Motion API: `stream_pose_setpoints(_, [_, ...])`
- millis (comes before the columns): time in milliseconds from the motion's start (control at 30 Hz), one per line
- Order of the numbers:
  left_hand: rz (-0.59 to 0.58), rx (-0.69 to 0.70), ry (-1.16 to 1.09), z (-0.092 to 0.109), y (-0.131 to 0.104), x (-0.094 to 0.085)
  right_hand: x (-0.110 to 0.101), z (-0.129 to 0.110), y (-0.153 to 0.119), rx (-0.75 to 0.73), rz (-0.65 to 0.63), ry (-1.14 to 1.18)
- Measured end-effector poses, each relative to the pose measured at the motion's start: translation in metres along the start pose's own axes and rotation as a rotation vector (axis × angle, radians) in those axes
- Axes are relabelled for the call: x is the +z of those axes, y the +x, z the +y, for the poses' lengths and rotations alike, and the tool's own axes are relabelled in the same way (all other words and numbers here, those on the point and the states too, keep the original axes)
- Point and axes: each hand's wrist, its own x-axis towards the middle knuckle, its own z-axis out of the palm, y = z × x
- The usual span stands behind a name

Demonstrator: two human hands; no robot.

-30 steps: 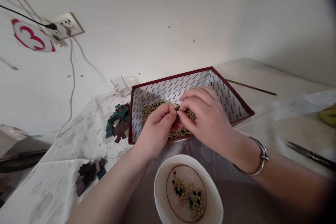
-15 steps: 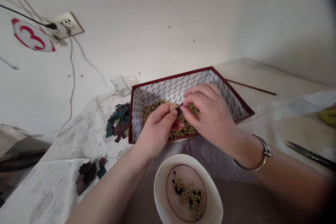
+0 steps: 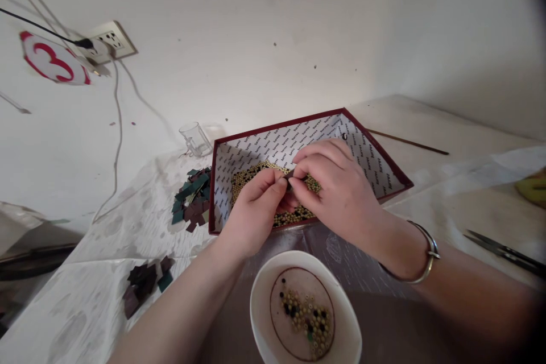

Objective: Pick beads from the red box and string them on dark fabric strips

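Over a dark red box (image 3: pixel 279 124) with printed lining, my left hand (image 3: pixel 260 199) pinches a small dark brown piece (image 3: pixel 289 175) between thumb and fingers. My right hand (image 3: pixel 333 182), with a metal bangle at the wrist, has its thumb and index finger closed on the other side of the same piece. Many yellowish and black beads (image 3: pixel 294 216) lie in the box beneath both hands. A white bowl (image 3: pixel 262 307) with more beads, and one green bit among them, stands nearer to me.
Green and brown pieces (image 3: pixel 194 193) lie left of the box, darker ones (image 3: pixel 143 284) nearer. A glass mug (image 3: pixel 197 139) stands behind. At right are a thin stick (image 3: pixel 409 142) and black scissors (image 3: pixel 503 250). A wall socket (image 3: pixel 111 40) has cables.
My right hand has shifted slightly left, its fingertips now closer around the brown piece. My left hand has hardly moved.
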Motion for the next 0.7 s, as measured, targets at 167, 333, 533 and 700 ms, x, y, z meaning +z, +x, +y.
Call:
stream_pose_setpoints(167, [0.049,0.0,0.119,0.008,-0.003,-0.002,-0.017,-0.027,0.004,-0.164,-0.148,0.113])
stream_pose_setpoints(333, [0.053,-0.096,0.059,0.015,-0.004,0.0,-0.031,-0.044,0.006,-0.417,-0.49,0.026])
stream_pose_setpoints(533, [0.053,-0.129,-0.026,0.012,-0.003,0.001,-0.037,-0.042,0.007,-0.346,-0.522,0.101])
stream_pose_setpoints(700, [0.07,-0.104,0.067,0.013,-0.002,-0.001,-0.039,-0.046,0.01,-0.326,-0.558,0.13])
